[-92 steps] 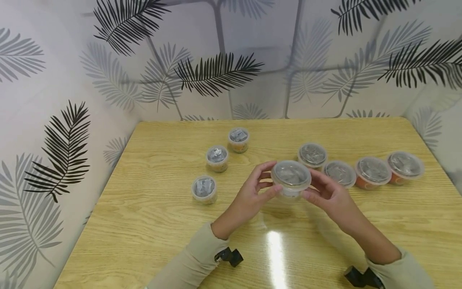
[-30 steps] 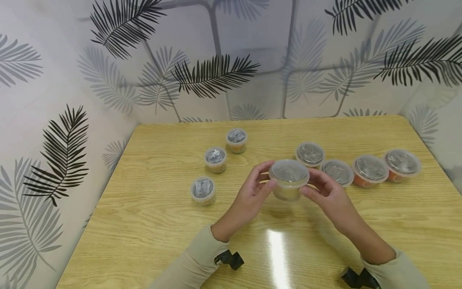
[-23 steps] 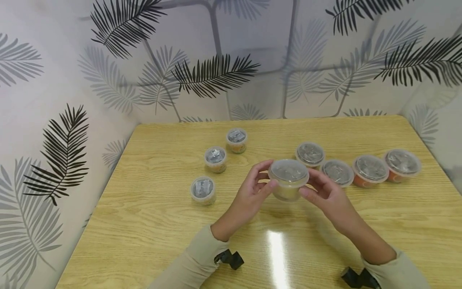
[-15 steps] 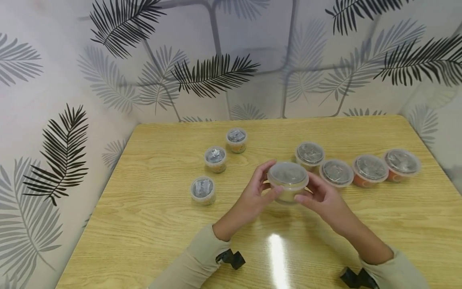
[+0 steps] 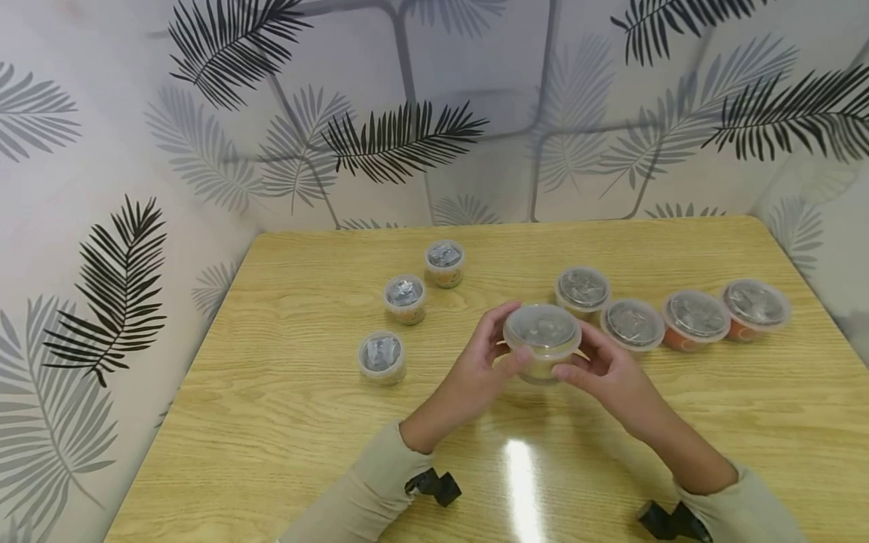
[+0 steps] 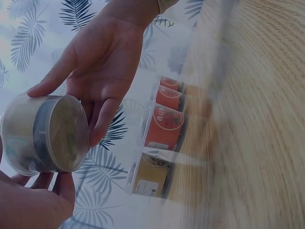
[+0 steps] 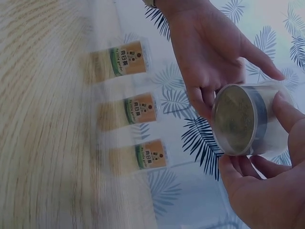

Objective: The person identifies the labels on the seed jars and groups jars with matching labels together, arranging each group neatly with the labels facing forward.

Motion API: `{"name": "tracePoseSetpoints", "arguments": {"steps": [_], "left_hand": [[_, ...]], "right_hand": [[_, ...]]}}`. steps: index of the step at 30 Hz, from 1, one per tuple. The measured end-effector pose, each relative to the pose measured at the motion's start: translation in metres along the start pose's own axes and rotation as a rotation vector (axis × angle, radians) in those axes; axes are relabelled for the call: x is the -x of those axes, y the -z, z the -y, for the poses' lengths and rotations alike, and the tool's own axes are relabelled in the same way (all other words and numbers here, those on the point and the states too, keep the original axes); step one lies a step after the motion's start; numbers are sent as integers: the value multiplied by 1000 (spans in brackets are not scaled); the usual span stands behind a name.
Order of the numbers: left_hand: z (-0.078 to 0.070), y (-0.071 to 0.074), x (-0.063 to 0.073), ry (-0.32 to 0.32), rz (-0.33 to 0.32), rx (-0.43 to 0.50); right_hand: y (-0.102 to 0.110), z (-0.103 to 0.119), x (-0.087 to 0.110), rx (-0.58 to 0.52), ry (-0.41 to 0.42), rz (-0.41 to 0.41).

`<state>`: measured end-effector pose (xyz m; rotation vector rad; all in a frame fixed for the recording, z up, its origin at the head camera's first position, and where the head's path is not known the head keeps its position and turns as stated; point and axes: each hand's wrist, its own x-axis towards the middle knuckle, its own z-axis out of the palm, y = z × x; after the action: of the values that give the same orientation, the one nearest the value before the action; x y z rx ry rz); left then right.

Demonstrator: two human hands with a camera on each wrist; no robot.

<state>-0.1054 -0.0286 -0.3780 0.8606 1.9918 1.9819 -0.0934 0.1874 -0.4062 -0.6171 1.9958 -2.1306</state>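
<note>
Both hands hold a clear round plastic tub (image 5: 541, 339) with a translucent lid, raised over the table. My left hand (image 5: 478, 362) grips its left side, thumb at the front under the rim. From the right, my right hand (image 5: 614, 381) grips it with fingers round the side and thumb across the front. The left wrist view shows a dark band round the tub (image 6: 45, 136) and its base turned towards the table. In the right wrist view, the tub's base (image 7: 234, 119) looks brownish through the clear plastic.
Three small lidded cups (image 5: 382, 356) with orange and green labels stand at left on the wooden table (image 5: 271, 437). Several larger lidded tubs stand close together at right, some with red labels, such as the end tub (image 5: 755, 308). A leaf-patterned wall (image 5: 489, 181) borders the table.
The tub has turned between the hands, its front looking different from three seconds ago. It has dropped slightly in the last second, and the right thumb has shifted left across its front.
</note>
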Motion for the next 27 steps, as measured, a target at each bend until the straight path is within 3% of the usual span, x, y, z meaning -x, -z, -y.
{"name": "tracePoseSetpoints", "arguments": {"steps": [4, 8, 12, 21, 27], "left_hand": [[-2, 3, 1, -17, -23, 16], [-2, 4, 1, -27, -59, 17], [-2, 4, 2, -10, -85, 27], [3, 5, 1, 11, -31, 88], [2, 2, 2, 18, 32, 51]], "right_hand": [[1, 1, -1, 20, 20, -73], [2, 3, 0, 51, -14, -143], [2, 3, 1, 79, -38, -165], [-1, -2, 2, 9, 38, -34], [-4, -6, 1, -20, 21, 31]]}}
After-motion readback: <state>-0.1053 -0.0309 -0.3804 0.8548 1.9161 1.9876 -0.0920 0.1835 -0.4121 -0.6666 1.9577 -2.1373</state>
